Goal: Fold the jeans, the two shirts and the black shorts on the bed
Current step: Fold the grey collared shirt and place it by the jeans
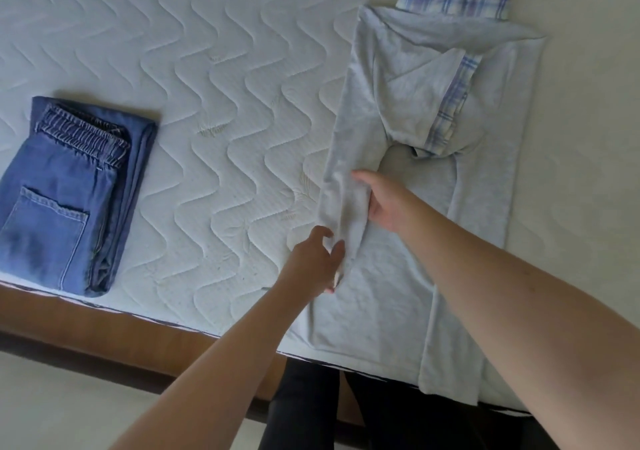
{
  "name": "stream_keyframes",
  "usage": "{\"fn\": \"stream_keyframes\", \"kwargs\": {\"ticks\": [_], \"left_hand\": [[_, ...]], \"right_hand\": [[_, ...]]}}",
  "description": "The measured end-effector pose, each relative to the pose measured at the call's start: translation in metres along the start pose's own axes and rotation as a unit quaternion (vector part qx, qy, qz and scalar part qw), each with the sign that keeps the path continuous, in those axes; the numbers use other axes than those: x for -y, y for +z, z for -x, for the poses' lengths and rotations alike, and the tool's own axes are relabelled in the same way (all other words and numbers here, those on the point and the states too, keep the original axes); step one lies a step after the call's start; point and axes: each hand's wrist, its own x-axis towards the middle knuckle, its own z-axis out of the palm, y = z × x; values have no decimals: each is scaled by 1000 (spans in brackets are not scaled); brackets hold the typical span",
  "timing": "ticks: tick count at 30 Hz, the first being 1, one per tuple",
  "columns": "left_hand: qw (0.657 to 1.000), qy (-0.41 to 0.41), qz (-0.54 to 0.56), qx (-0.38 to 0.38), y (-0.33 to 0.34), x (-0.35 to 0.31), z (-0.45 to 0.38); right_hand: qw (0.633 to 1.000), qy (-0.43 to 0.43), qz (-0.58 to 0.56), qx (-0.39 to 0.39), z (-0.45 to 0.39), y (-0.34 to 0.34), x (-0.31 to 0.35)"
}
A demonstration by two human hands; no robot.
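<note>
At the frame's left I see the jeans [69,193] folded on the bed [214,103]. At centre, my left hand [317,259] has its fingers pinched on the grey shirt's [391,297] folded edge. My right hand [379,203] grips that fold just above. The shirt lies right of centre.

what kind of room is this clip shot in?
Likely a bedroom: a quilted mattress on a wooden bed frame, with folded jeans and a grey shirt laid on it.
</note>
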Motion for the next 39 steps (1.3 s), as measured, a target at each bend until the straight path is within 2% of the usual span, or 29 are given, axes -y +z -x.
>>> {"fn": "stream_keyframes", "kwargs": {"ticks": [1,2,4,5,9,11,13,15,17,18,22,25,29,31,34,39], "left_hand": [[999,-16,44,-14,-1,4,-1],[998,-16,36,-49,-3,8,-3],[990,-3,-36,-135,-5,24,-10],[988,-3,-57,-145,-6,30,-12],[990,-67,-118,-51,-5,41,-8],[984,-78,-152,-43,-3,46,-2],[968,-44,-242,-40,-3,49,3],[978,-33,-203,-26,-2,55,9],[992,-56,-113,11,-1,57,20],[993,-61,-103,13,-1,58,24],[981,-67,-184,3,-4,69,29],[986,-86,-128,61,-3,73,33],[992,-49,-104,-52,3,78,36],[993,-27,-111,-28,9,82,35],[994,-53,-98,14,20,80,32],[987,-139,73,-20,25,73,32]], "right_hand": [[1000,7,8,14,2,-3,-4],[999,13,27,29,5,-6,-7],[995,27,65,67,9,-12,-14],[992,39,81,85,11,-15,-18],[982,81,136,101,22,-21,-40],[981,60,174,64,27,-20,-59],[984,15,175,-9,30,-20,-74],[987,-24,142,-70,30,-24,-86],[987,-49,128,-89,34,-26,-94],[987,-49,125,-85,38,-26,-99],[989,14,148,-6,55,-26,-119],[979,18,201,-6,67,-28,-134],[976,-4,216,-16,77,-42,-149],[965,-8,263,-10,80,-48,-157],[963,-4,271,2,86,-50,-165],[954,7,297,29,96,-50,-178]]}}
